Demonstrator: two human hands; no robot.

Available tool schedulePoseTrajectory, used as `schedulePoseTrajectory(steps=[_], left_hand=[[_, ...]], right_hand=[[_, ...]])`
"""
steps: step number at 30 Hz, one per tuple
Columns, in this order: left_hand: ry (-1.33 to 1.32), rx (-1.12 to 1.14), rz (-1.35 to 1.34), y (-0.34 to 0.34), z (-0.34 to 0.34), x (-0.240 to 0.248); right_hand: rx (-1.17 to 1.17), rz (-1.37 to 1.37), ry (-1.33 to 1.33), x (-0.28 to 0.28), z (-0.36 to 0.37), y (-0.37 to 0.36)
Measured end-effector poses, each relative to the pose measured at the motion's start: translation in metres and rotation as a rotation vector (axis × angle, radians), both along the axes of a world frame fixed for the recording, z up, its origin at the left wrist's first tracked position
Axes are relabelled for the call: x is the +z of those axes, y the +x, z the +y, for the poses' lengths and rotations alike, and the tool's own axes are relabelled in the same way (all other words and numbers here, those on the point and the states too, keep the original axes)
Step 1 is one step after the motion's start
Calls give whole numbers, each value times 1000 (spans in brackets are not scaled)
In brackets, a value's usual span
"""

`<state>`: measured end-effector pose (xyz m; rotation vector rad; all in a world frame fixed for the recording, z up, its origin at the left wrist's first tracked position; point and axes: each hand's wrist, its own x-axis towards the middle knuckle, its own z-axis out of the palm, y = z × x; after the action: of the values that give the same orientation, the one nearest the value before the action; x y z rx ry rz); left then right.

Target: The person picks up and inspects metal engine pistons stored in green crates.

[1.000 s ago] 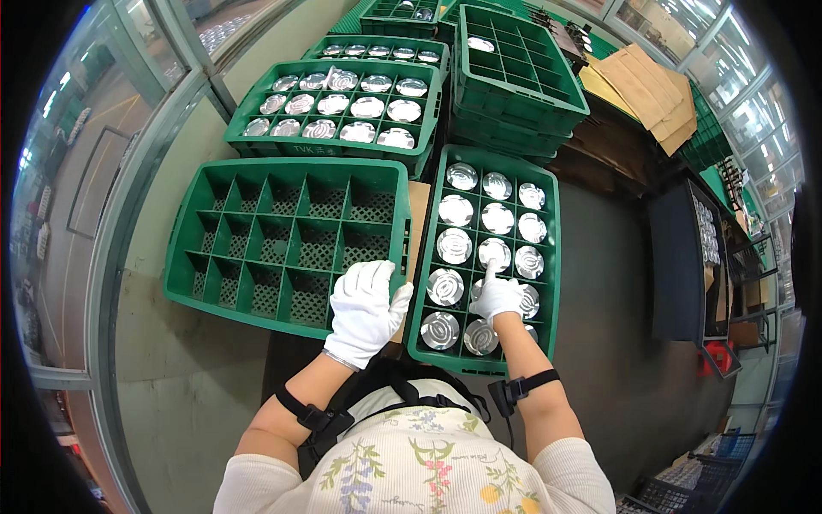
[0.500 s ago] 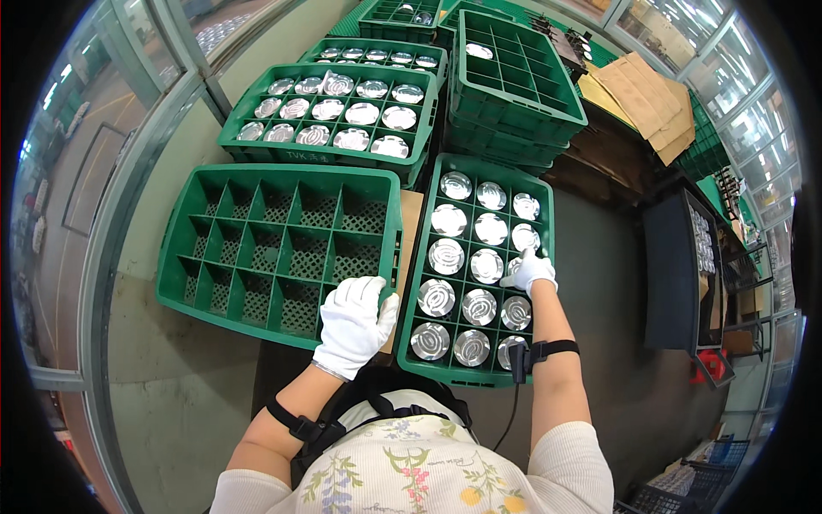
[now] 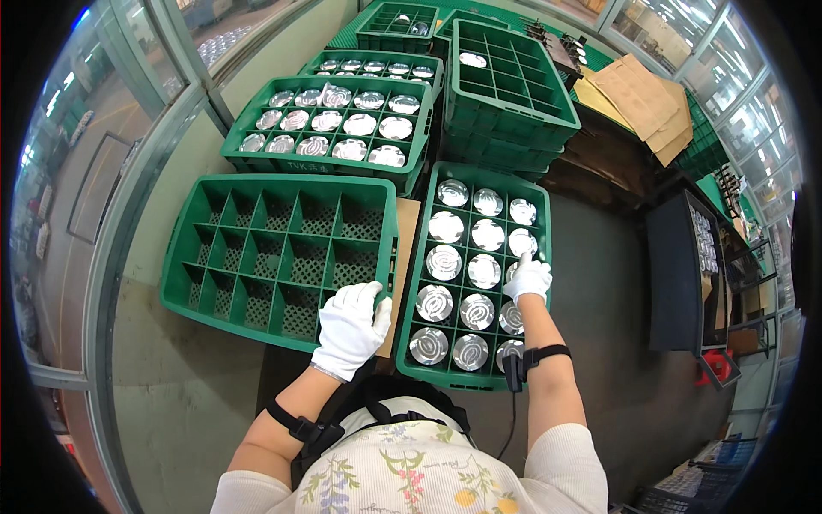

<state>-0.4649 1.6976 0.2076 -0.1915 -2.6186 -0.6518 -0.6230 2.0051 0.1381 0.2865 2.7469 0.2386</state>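
My left hand [image 3: 350, 327], in a white glove, has its fingers curled over the near right corner of a green divided crate [image 3: 282, 182]. That crate's compartments are bare, with a mesh bottom. My right hand [image 3: 531, 281], also gloved in white, reaches into a second green crate [image 3: 411, 295] to the right. Its thumb and forefinger are around a shiny metal piston [image 3: 512, 271] in the right column, which the hand partly hides. Other pistons [image 3: 443, 262] lie in this crate's compartments, round faces up.
Behind stand a crate full of pistons [image 3: 325, 169] and a stack of crates [image 3: 514, 120] with one piston in the top one. Brown cardboard sheets [image 3: 638, 94] lie at the back right. A dark cabinet [image 3: 676, 265] stands right. A glazed wall frame [image 3: 94, 257] runs along the left.
My right hand has turned slightly and its fingers have closed in around the piston. My left hand stays on the crate corner. The whole view has shifted a little.
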Motion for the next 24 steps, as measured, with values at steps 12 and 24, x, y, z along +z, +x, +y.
schedulePoseTrajectory(steps=[12,24], left_hand=[[506,-92,-98,-12,15,16],[1555,-428,-364,-28,75,116]], right_hand=[[232,563,-919,126,-22,76],[553,1016,-1055,225,-83,141]])
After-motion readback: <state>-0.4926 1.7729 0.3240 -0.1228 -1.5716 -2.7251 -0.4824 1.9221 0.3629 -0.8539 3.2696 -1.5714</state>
